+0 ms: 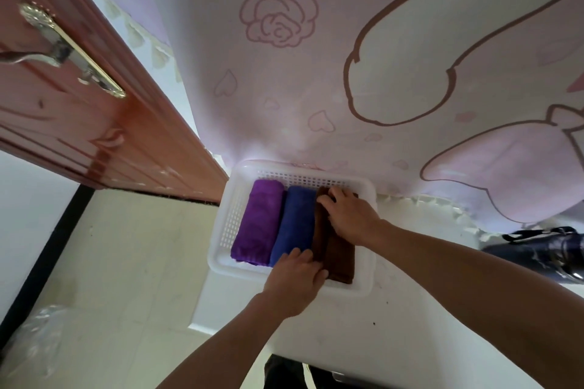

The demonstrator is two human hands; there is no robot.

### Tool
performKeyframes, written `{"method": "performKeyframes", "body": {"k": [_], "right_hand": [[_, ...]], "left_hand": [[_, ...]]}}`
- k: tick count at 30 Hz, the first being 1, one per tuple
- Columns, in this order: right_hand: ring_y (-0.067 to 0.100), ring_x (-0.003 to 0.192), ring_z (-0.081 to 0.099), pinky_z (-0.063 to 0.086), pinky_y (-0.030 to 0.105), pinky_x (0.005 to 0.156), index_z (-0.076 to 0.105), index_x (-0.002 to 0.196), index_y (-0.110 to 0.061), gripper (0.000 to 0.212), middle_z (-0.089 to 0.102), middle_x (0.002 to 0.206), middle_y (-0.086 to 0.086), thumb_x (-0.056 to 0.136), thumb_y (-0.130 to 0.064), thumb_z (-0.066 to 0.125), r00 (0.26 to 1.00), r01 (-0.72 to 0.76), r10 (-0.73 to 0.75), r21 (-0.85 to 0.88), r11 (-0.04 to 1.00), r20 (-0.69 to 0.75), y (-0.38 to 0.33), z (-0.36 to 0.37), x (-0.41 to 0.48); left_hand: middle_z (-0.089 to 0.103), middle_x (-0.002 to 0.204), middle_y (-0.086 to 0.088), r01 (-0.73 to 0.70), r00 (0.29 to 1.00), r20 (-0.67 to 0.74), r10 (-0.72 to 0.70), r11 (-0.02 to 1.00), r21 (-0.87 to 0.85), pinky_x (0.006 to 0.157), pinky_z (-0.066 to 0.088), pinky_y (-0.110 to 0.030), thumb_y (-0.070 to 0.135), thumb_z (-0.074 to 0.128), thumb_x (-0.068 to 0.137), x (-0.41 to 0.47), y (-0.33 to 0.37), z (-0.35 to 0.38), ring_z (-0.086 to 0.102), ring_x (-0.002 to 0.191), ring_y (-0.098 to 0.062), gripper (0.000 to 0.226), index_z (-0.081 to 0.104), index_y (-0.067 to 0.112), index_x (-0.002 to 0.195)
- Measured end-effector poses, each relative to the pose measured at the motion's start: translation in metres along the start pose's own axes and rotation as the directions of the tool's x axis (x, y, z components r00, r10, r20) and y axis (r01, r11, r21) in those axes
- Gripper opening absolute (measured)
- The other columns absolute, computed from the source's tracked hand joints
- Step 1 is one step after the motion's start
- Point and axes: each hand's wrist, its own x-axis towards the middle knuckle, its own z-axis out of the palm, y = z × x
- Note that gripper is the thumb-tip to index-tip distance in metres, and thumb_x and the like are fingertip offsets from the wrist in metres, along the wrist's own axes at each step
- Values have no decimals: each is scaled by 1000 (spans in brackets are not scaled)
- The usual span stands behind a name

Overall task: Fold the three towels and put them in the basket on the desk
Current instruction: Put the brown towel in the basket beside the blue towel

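White desk [410, 309], basket [218, 251] by pink curtain [316, 79], wooden door [79, 123], right grip [350, 218] holding brown towel [340, 259], left grip [295, 283] flat

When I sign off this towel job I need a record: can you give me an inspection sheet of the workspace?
Surface: white desk top, scuffed, with small dark specks.
Job's things: white perforated plastic basket holds the purple folded towel, blue folded towel and brown folded towel side by side.
Clutter: dark bag at the picture's right edge; clear plastic bag on the floor.
Hands: left hand rests its fingers on the blue towel's near end; right hand curls its fingers on the brown towel's far end.
Cables: nothing seen.
Surroundings: pink rose-print cloth behind; reddish wooden door with a metal handle on the left; pale floor.
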Motion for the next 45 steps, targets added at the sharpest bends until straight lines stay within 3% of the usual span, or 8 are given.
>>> {"method": "performKeyframes", "body": {"k": [5, 11, 17, 21, 26, 36, 42, 45], "right_hand": [[31, 127, 40, 48, 41, 85, 30, 149, -22, 52, 35, 143, 12, 100, -32, 42, 999, -4, 1, -96, 995, -32, 2, 1, 2], [32, 138, 28, 41, 45, 100, 23, 152, -22, 57, 26, 152, 12, 99, -32, 42, 994, -49, 53, -45, 998, 97, -3, -9, 4], [19, 110, 53, 48, 31, 84, 56, 119, -20, 28, 52, 122, 2, 97, -35, 46, 991, -94, 106, 150, 984, -79, -18, -28, -43], [25, 104, 56, 45, 33, 81, 56, 115, -19, 30, 54, 115, 4, 94, -38, 51, 987, -96, 75, 144, 985, 142, -51, -3, -73], [26, 107, 58, 47, 32, 85, 64, 115, -18, 29, 58, 116, 5, 92, -30, 53, 943, -295, 244, 232, 927, 224, -69, 7, -76], [13, 105, 53, 42, 29, 89, 61, 117, -36, 37, 59, 112, -11, 94, -57, 41, 954, -283, 298, 232, 931, -32, -145, 20, -127], [11, 101, 53, 42, 26, 88, 63, 115, -36, 33, 60, 111, -13, 95, -53, 44, 921, -346, 379, 257, 902, -89, -170, 30, -146], [10, 98, 53, 42, 25, 87, 63, 115, -36, 32, 61, 110, -13, 95, -53, 45, 905, -375, 414, 271, 886, -102, -178, 29, -148]], "left_hand": [[52, 113, -1, -42, 998, 45, 39, 996, 73, 92, 38, -37, 47, 9, 94, -9, 2, 1, 45, 101, -21, 59, 53, 21, 123], [52, 115, -1, -58, 998, 40, 55, 996, 61, 94, 37, -36, 44, 21, 101, -16, -3, -3, 45, 102, -19, 46, 52, 21, 124], [59, 95, 0, 21, 958, -285, 13, 993, 117, 80, 49, -38, 31, 36, 88, -38, -59, -21, 56, 88, -20, 35, 67, 18, 94], [64, 114, -18, 159, 934, -353, -59, 952, 262, 86, 51, -44, 17, 59, 77, -54, -116, -31, 59, 111, -38, 21, 69, 12, 95], [59, 131, -18, 127, 951, -305, -46, 959, 253, 84, 54, -41, 12, 77, 71, -71, -137, -23, 52, 127, -35, 17, 70, 15, 86], [68, 117, -12, 12, 962, -266, 62, 963, 270, 62, 56, -35, 19, 74, 70, -104, -147, -14, 60, 118, -33, 6, 68, 17, 69], [69, 108, -11, -55, 972, -197, 129, 938, 343, 59, 54, -35, 22, 83, 60, -108, -153, -21, 65, 105, -31, 22, 69, 15, 77], [60, 127, -19, -27, 974, -205, 98, 946, 323, 77, 55, -39, 17, 80, 63, -93, -158, -25, 61, 109, -34, 53, 66, 8, 113]]}}
